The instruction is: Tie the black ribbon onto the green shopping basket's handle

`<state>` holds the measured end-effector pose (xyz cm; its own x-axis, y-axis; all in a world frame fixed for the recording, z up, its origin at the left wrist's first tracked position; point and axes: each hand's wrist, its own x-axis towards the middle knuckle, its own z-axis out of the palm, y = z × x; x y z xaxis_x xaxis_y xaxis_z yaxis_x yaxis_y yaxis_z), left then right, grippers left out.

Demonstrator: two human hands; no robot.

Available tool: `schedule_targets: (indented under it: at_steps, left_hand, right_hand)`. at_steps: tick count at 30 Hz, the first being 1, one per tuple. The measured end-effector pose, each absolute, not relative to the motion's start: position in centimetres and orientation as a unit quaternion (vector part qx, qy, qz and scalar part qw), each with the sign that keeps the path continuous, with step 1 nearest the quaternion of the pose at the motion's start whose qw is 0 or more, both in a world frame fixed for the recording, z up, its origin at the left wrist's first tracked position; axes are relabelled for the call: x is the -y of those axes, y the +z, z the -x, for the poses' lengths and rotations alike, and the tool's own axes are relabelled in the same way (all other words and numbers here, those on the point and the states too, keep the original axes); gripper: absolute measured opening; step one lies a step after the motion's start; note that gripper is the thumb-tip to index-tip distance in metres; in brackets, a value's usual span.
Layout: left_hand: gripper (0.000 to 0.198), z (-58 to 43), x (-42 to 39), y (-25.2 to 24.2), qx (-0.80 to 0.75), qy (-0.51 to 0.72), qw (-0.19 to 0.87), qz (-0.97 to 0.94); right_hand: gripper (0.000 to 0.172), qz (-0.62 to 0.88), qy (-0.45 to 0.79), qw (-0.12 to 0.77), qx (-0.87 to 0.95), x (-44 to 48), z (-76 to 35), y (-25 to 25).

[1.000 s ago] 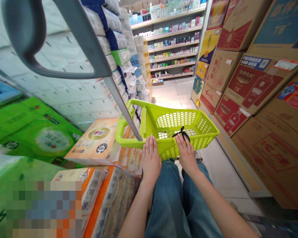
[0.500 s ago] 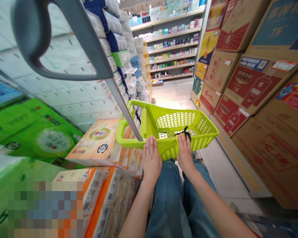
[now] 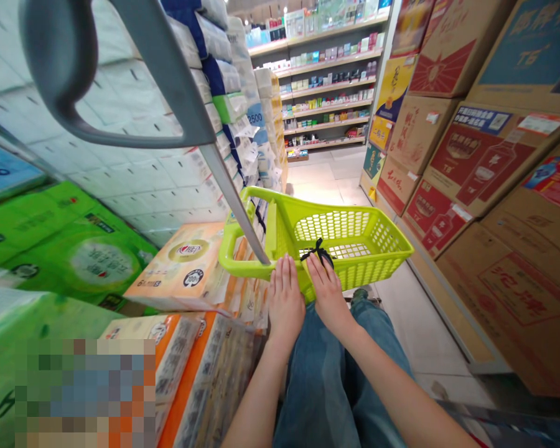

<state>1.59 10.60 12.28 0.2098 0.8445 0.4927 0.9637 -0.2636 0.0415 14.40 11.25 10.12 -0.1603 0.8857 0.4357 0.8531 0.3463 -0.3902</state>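
Here we are, low in the aisle with our blue-jeaned knees (image 3: 322, 373) up, and both hands are on the lime-green plastic mesh shopping basket (image 3: 354, 239). It sits on the pale tiled floor (image 3: 322, 180) right in front of our knees. Its long axis runs across us, left to right. The handle end is on the left by the stacks, and the short open end points right toward the boxes. From the left end, the long grey handle pole with its loop grip (image 3: 168, 93) slants up and back over our left shoulder.

Our left hand (image 3: 284, 298) lies flat on the near rim, fingers straight and together, gripping nothing. Our right hand (image 3: 325, 292) is just beside it on the same rim. Its fingertips are at a small black knotted tie (image 3: 318, 252) on the rim, but we cannot tell whether they pinch it.

On the left, orange-and-cream tissue packs (image 3: 186, 267) press against the basket's handle end, with green wrapped packs (image 3: 74, 249) beyond them. On the right, brown cardboard cartons with red and blue printing (image 3: 471, 155) wall off the aisle, near the basket's open end. Far ahead, white shelves of small goods (image 3: 326, 81) close the view.
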Motion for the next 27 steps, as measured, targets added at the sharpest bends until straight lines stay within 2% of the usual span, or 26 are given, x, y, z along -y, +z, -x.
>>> schedule_targets:
  at_steps: [6,15,21,27]
  left_hand:
    - [0.085,-1.6,-10.6,12.4,0.592,-0.215,0.137,0.765]
    - [0.082,-1.7,-10.5,12.5,0.597,-0.201,0.138,0.765]
    - [0.081,-1.8,-10.6,12.2,0.599,-0.203,0.145,0.76]
    - [0.071,-1.6,-10.9,11.9,0.598,-0.19,0.175,0.758]
  right_hand:
    - [0.093,0.623,-0.028,0.288,0.726,-11.6,-19.0,7.7]
    - [0.088,0.679,-0.065,0.247,0.688,-12.2,-25.3,5.6]
    - [0.09,0.709,-0.022,0.29,0.642,-12.6,-20.9,6.8]
    - [0.08,0.603,0.07,0.343,0.717,-11.5,-11.8,10.7]
